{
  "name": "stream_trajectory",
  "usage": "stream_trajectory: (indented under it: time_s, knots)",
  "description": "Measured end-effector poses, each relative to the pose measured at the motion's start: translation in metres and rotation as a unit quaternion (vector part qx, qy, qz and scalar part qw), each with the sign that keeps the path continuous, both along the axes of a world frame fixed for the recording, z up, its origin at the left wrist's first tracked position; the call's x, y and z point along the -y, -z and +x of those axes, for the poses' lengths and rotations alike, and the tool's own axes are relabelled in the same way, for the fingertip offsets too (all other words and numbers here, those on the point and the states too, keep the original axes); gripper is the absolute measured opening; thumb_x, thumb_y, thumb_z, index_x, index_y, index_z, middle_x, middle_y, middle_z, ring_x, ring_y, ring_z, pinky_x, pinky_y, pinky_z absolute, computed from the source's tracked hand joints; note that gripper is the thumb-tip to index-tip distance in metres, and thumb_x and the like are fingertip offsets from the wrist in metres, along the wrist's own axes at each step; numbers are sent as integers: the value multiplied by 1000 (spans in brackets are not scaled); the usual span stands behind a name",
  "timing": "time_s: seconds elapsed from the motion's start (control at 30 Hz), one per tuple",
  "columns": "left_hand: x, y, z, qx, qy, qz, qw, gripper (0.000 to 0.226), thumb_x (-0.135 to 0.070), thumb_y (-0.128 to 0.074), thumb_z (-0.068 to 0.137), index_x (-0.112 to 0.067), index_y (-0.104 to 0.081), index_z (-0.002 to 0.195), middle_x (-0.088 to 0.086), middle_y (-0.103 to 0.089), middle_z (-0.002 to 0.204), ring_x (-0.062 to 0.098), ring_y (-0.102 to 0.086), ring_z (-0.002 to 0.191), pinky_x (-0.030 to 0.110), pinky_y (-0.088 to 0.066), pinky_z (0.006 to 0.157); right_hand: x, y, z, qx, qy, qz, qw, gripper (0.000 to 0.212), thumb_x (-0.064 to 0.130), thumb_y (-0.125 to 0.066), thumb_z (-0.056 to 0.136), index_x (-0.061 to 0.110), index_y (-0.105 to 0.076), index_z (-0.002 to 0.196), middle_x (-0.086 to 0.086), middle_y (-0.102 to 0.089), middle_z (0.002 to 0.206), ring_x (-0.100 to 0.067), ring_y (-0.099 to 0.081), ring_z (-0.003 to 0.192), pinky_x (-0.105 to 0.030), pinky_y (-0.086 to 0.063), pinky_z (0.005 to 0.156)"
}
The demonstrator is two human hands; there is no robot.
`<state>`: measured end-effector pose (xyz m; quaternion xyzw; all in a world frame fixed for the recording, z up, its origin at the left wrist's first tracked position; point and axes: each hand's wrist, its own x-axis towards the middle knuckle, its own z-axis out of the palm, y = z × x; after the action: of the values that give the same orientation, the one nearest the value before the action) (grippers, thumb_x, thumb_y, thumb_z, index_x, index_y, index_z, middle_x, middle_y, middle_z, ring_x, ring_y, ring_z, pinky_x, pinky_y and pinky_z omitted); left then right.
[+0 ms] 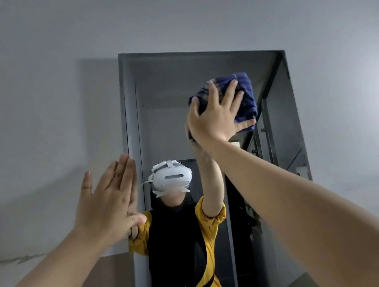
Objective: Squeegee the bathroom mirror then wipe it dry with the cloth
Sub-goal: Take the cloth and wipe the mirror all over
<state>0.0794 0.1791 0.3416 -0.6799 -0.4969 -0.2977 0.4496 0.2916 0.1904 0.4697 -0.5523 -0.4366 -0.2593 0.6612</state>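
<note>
step: drying | right hand (pixel 216 116) fingers spread, pressing blue cloth (pixel 243 95) on mirror (pixel 159 113) | left hand (pixel 108 201) flat, probably bracing | advice: overlap strokes downward

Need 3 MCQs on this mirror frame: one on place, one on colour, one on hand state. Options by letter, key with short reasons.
1. Where on the mirror is the cloth pressed?
A. upper right part
B. bottom left corner
C. along the bottom edge

2. What colour is the cloth?
A. white
B. dark blue with faint stripes
C. red

3. How does the left hand lie?
A. curled round a squeegee
B. fist, holding nothing
C. flat, fingers straight, by the mirror's left edge

Key:
1 A: the right hand presses the cloth high on the glass, right of the reflected headset.
2 B: the bunched fabric above the right hand's fingers is dark blue with paler lines.
3 C: the palm is open with nothing in it, and no squeegee is in view.
</note>
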Motion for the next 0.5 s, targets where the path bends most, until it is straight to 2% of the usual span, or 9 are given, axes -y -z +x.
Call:
stream_trajectory:
  time_s: [0.03,0.07,0.13,0.2,0.33,0.5]
  knots:
    - [1,2,-2,2,1,-4,1000,135,-77,-68,44,-7,-14,146,7,-14,154,24,-29,138,60,-25,103,-2,-1,-13,23,-3,-4,1000,57,53,-36,91,43,-24,145,1,8,162,-24,10,148,-75,10,101]
    - [2,4,-3,-2,-5,-20,1000,136,-77,-68,44,-8,-10,147,7,-8,154,22,-23,140,59,-22,105,-3,-1,-27,49,-7,-5,999,56,53,-36,90,44,-25,145,1,7,162,-24,10,148,-75,10,101]
    - [3,11,-5,-10,-3,-47,999,137,-78,-61,54,-12,19,143,3,23,150,16,9,140,54,-3,111,-7,-1,-54,110,-16,-4,994,56,52,-37,90,43,-27,144,1,6,162,-24,9,148,-75,11,101]
    - [7,17,-5,-14,-34,-88,995,138,-77,-59,59,-11,38,133,3,38,145,15,24,136,51,6,111,-9,4,-77,173,-21,2,985,53,52,-39,90,41,-32,142,1,3,162,-24,6,148,-74,11,102]
    - [10,25,-1,-6,-57,-107,993,145,-70,-67,57,-8,41,131,7,37,148,22,17,142,53,4,112,-15,16,-93,295,4,17,955,48,51,-43,89,41,-40,136,0,-7,162,-25,-2,149,-74,7,103]
    - [8,28,0,0,-53,-109,993,145,-67,-70,56,-9,38,134,7,36,148,22,15,143,52,5,112,-14,24,-68,480,35,20,877,49,54,-46,87,43,-46,135,4,-17,160,-23,-14,148,-72,0,105]
